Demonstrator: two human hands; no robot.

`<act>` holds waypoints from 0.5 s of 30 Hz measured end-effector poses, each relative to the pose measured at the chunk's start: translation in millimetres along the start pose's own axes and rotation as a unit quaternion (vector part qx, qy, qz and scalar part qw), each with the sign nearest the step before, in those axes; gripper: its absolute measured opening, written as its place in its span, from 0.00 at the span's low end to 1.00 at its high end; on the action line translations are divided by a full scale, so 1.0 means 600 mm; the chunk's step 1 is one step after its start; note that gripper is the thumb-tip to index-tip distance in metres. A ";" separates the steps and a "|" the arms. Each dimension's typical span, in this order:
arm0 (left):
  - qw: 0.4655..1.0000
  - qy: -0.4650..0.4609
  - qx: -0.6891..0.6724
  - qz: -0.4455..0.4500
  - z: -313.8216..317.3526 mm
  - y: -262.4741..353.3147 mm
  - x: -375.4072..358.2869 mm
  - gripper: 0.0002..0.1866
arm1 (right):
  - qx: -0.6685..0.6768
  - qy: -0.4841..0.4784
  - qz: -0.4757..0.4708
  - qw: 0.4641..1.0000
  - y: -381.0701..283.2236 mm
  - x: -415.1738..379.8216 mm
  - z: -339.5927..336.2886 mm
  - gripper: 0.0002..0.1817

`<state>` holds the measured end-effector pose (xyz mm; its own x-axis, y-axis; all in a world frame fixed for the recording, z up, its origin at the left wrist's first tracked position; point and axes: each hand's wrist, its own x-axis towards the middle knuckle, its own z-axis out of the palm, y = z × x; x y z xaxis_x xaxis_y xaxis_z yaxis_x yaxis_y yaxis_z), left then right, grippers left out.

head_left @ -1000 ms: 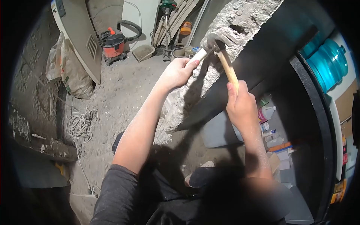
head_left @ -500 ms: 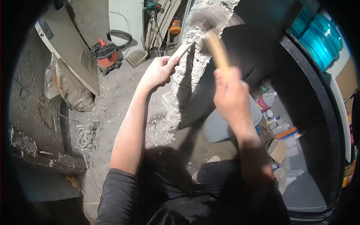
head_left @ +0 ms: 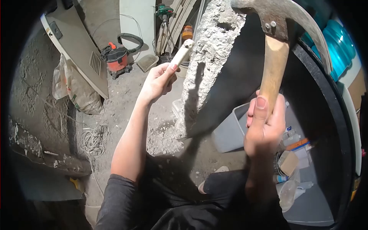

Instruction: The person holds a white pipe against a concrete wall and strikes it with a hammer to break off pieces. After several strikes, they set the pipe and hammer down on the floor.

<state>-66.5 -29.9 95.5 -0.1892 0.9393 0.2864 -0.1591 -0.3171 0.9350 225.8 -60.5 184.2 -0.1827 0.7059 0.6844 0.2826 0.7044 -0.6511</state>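
My right hand (head_left: pixel 266 128), raised on the right, is wrapped round the wooden handle of a hammer (head_left: pixel 275 63). Its metal head has a blunt face on the left and a long curved end on the right, and stands apart from the wall. My left hand (head_left: pixel 159 82) is closed round a pale, slim rod (head_left: pixel 182 54) with a dark hole near its upper end; the rest of it is hidden in my fingers. Just right of the rod rises the rough, chipped edge of a wall (head_left: pixel 214 50). Crumbled rubble (head_left: pixel 166 141) lies at the wall's foot.
A grey plastic bin (head_left: pixel 228 132) stands right of the wall. Several bottles (head_left: pixel 293 138) and boxes lie beyond it. On the left are a red vacuum cleaner (head_left: pixel 117 59), a coiled cable (head_left: pixel 93 140), a filled sack (head_left: pixel 82 94) and a leaning pale panel (head_left: pixel 74 50).
The hammer, blurred against the wall's edge earlier, has swung back up and right with my right hand. The rod in my left hand has come slightly away from the wall.
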 end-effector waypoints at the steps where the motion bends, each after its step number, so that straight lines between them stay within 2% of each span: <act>1: 1.000 0.013 0.028 -0.002 0.008 -0.005 0.001 0.18 | 0.002 -0.001 0.006 1.000 0.004 -0.006 0.004 0.14; 10: 0.998 0.024 0.041 -0.034 0.033 -0.047 0.023 0.18 | 0.023 -0.047 0.057 0.997 0.019 -0.018 0.028 0.13; 13: 0.996 0.030 0.081 -0.021 0.031 -0.054 0.031 0.18 | 0.019 -0.056 0.037 0.998 0.020 -0.018 0.032 0.13; 15: 0.981 0.042 0.186 0.028 0.031 -0.054 0.033 0.18 | 0.025 -0.039 0.024 0.999 0.021 -0.017 0.039 0.13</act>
<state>-47.2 1.6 74.8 -0.2700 0.9022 0.3364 0.2149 -0.2841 0.9344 209.4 -57.4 161.4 -0.2436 0.7413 0.6255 0.2449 0.6710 -0.6998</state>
